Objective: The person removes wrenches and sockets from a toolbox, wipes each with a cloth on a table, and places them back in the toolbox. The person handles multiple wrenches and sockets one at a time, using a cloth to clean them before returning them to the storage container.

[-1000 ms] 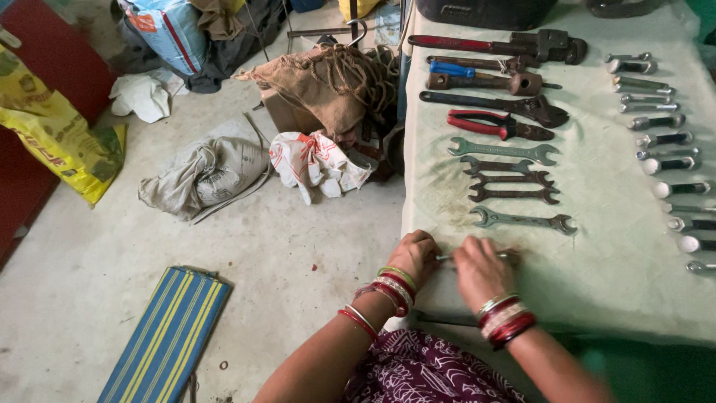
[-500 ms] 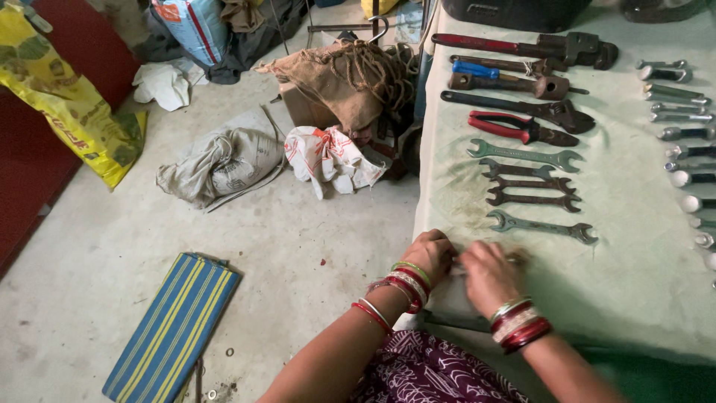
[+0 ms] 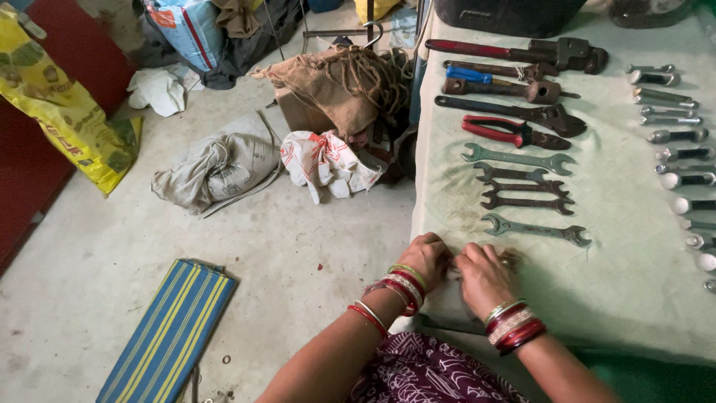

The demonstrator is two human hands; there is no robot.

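Note:
My left hand (image 3: 426,257) and my right hand (image 3: 485,275) rest close together at the near left edge of a pale green cloth (image 3: 619,283) spread on the floor. Both hands press down on a small metal tool that is almost hidden under the fingers; a bit of it shows by my right hand (image 3: 510,260). Just beyond lies a row of open-ended spanners (image 3: 535,230), one above another. Red-handled pliers (image 3: 511,132) and pipe wrenches (image 3: 522,52) lie farther back.
Sockets and short metal bars (image 3: 675,134) line the cloth's right side. On the concrete floor to the left are a striped blue mat (image 3: 168,336), a grey sack (image 3: 220,168), a white-and-red bag (image 3: 324,160), a burlap bundle (image 3: 335,82) and a yellow bag (image 3: 67,119).
The view has shifted slightly; my hands stay together at the cloth's edge over the same small tool. The laid-out tools have not moved.

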